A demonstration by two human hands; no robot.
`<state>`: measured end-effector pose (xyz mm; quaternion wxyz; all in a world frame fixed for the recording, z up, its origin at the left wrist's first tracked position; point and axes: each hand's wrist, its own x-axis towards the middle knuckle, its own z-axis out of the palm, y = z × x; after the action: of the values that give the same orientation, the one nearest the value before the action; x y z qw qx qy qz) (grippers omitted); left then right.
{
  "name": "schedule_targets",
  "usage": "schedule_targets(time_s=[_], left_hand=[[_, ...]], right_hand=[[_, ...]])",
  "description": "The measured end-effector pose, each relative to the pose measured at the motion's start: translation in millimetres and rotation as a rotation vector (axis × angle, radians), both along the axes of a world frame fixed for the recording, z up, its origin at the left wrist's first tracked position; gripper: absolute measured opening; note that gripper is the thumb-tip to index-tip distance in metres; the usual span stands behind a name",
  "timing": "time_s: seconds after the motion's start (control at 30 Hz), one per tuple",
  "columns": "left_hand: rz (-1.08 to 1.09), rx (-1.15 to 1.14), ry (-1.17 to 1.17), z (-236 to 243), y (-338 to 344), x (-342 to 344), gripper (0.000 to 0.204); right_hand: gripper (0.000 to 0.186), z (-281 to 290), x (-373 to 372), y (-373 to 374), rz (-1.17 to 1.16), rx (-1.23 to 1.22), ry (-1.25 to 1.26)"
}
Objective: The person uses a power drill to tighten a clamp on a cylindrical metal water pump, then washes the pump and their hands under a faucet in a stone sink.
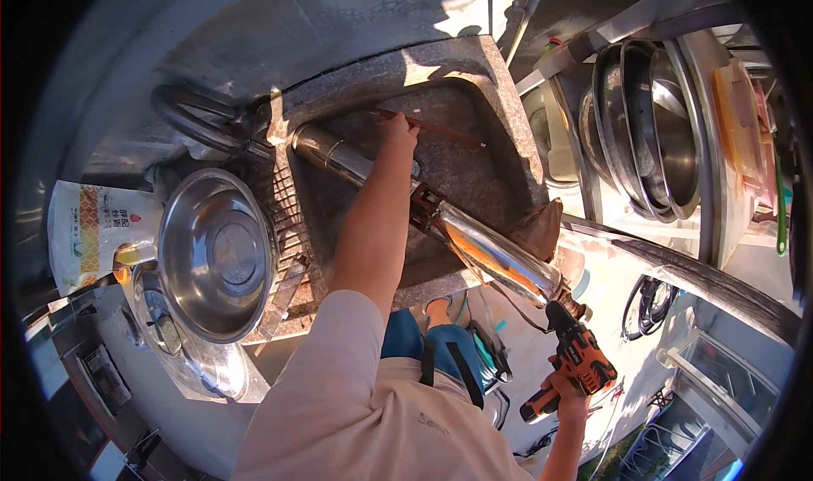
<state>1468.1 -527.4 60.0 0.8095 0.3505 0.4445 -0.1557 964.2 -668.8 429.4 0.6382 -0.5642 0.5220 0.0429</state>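
Cookware crowds both sides of a square stone sink, whose speckled rim is rough and sunlit in patches. On the left, a round, polished steel basin sits over part of the ribbed ledge, beside a creased white plastic bag with an orange pattern. A bent steel pipe loops in above them. On the right, shallow metal pans stand on edge in a rack, close to yellowish boards. A weathered bar slants below the rack, and a black cable lies coiled on the pale floor.

Across the sink lies a long, shiny metal cylinder, slanting from the upper left corner over the near edge on the right; a darker bracket is set along it. The left forearm crosses it and hides a stretch. A crumpled brown piece is just beside its lower part, and a thin brown strap hangs under it.

The left hand reaches over the sink, its grip closed on a slim, flat brown strip. The right hand has its grip wrapped around the handle of an orange-and-black drill, whose nose is near the cylinder's lower end; whether they touch cannot be told.
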Motion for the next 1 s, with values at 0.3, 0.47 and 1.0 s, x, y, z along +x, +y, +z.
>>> schedule_targets(time_s=[0.3, 0.47, 1.0], left_hand=[[-0.225, 0.302, 0.332, -64.5, -10.3, 31.5, 0.033], [-0.689, 0.489, 0.247, 3.0, -46.1, 5.0, 0.04], [-0.501, 0.283, -0.101, 145.8, 102.8, -284.4, 0.03]], right_hand=[[0.051, 8.8, 4.3, 15.2, -0.167, 0.03, 0.051], [0.049, 9.4, 15.1, 20.5, -0.158, -0.033, 0.077], [0.042, -13.1, 90.3, 2.3, 0.111, -0.008, -0.009]])
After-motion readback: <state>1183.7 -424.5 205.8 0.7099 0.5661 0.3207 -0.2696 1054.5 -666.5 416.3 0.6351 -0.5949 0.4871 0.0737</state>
